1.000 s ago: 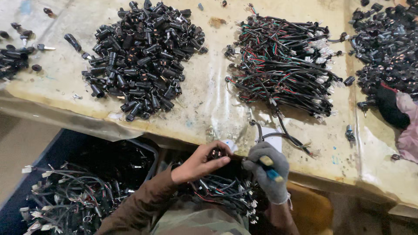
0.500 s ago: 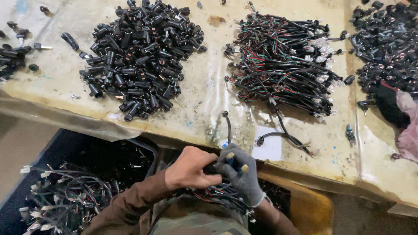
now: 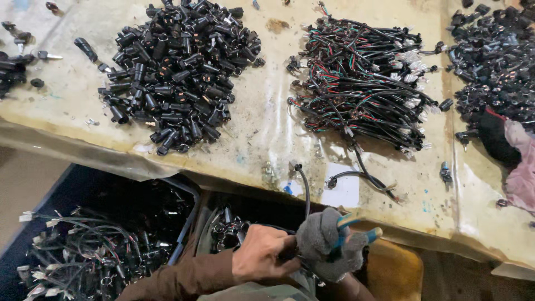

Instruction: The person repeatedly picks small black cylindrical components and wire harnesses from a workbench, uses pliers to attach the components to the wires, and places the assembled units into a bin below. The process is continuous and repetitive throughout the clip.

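Down below the bench edge, you held one black cable [image 3: 304,192] that rose from between your two hands and arched up over the bench [image 3: 262,134], ending in a small connector. Your bare left hand [image 3: 261,257] was curled around its lower end, fingers pressed against it. Your gloved right hand [image 3: 326,248] was closed around one pair of blue-and-orange-handled pliers [image 3: 350,229], touching the left. On the bench lay three heaps: black plugs [image 3: 178,67], striped wire harnesses [image 3: 362,83], and more black parts [image 3: 493,61]. Two bins [image 3: 186,223] sat underneath.
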